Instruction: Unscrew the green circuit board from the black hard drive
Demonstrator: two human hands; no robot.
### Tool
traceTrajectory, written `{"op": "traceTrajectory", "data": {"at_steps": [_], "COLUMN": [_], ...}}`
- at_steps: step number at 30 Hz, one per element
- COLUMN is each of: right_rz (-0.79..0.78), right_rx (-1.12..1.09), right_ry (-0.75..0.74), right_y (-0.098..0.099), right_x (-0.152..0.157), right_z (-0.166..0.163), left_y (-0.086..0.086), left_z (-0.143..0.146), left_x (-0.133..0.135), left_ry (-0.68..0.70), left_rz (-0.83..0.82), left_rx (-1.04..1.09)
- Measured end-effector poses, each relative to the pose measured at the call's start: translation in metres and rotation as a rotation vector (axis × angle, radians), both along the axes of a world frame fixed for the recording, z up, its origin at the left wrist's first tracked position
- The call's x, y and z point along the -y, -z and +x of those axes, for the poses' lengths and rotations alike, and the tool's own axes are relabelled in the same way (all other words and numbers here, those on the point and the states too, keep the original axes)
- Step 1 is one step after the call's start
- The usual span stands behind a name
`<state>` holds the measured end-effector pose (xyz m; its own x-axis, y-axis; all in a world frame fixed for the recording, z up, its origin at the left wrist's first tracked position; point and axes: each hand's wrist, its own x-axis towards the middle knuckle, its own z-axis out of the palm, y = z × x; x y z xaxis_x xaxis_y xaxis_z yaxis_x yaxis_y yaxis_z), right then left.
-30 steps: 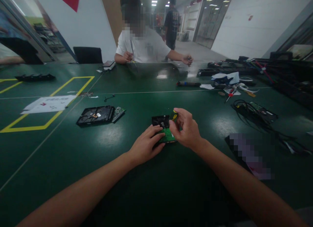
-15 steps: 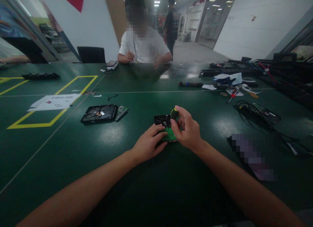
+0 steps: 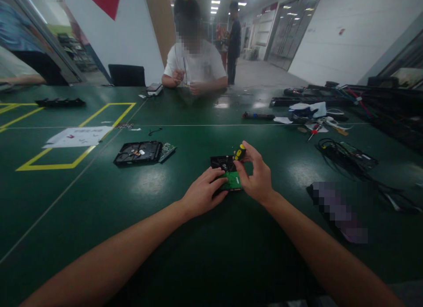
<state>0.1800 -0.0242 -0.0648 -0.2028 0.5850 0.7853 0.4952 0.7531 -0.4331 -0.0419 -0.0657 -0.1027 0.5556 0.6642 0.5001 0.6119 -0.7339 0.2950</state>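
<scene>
A hard drive (image 3: 222, 162) with a green circuit board (image 3: 234, 181) facing up lies on the table in front of me. My left hand (image 3: 205, 189) grips its left side, fingers over the top and thumb along the near edge. Above the drive's right side, my right hand (image 3: 255, 172) pinches the yellow-and-black handle of a screwdriver (image 3: 240, 152) between thumb and fingers. The handle is tilted, and the tool's tip is hidden. To the left rests a larger black hard drive (image 3: 139, 153), with a loose circuit board (image 3: 167, 152) against its right side.
A white paper sheet (image 3: 77, 136) with small parts lies at left. On the right are a pixelated flat object (image 3: 340, 212), a cable bundle (image 3: 333, 150) and a red-handled screwdriver (image 3: 313, 132). Across the green table (image 3: 185, 263) sits a person in a white shirt (image 3: 198, 64).
The screwdriver handle in my right hand has shifted slightly right and turned, showing more yellow. My left hand stays on the hard drive. The whole view has shifted a little.
</scene>
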Motion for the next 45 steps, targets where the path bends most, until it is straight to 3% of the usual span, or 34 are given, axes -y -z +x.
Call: {"op": "traceTrajectory", "data": {"at_steps": [7,15,24,34,42,45], "right_rz": [-0.027,0.08,-0.043,0.107,-0.079,-0.067], "right_rx": [-0.034,-0.024,-0.02,-0.024,-0.057,-0.077], "right_ry": [-0.05,-0.003,-0.093,0.02,-0.064,-0.067], "right_y": [0.0023,-0.0035,0.0002,-0.0059,-0.0026,-0.0034], "right_x": [-0.005,-0.003,-0.0002,0.0001,0.0037,0.0018], "right_z": [0.0002,-0.0004,-0.0036,-0.0041,-0.0062,-0.0061], "left_y": [-0.0041,-0.0033,0.0012,-0.0004,-0.0032,-0.0037], "left_z": [0.0006,0.0006,-0.0011,0.0001,0.0007,0.0009], "left_x": [0.0009,0.001,-0.0003,-0.0005,0.0004,0.0005], "left_ry": [0.003,0.008,0.007,0.007,0.015,0.011], "left_rz": [0.004,0.001,0.0,0.002,0.007,0.002], "left_rx": [-0.003,0.011,-0.009,-0.004,0.012,0.012]}}
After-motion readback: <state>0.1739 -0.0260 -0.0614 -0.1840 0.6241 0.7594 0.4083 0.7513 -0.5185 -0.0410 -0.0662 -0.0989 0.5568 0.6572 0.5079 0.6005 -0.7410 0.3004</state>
